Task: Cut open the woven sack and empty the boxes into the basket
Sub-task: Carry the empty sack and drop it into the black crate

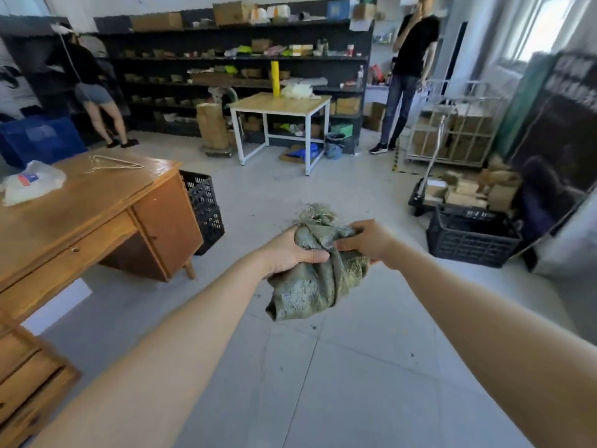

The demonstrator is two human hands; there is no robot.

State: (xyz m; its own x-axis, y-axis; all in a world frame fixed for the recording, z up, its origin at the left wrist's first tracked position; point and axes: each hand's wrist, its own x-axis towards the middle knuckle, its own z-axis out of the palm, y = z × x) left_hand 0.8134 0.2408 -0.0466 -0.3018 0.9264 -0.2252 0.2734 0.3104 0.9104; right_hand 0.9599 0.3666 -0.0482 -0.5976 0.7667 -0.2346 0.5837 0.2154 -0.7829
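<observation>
Though blurred: two hands (pixel 290 250), one sack (pixel 310 286).

Big storeroom, pale grey tile floor (pixel 323 367). Brown wooden desk (pixel 97 202) on left, shiny tabletop, white plastic bag (pixel 30 182) and loop of string (pixel 111 163) on it. Small white-legged table (pixel 281 106) in middle, yellow tube (pixel 275 77) standing on it. Long dark shelves (pixel 239 72) along back wall, full of boxes. Blue bin (pixel 38 140) far left. Bright window (pixel 536 24) top right. Wire cart (pixel 452 130) with brown boxes near right wall.
</observation>
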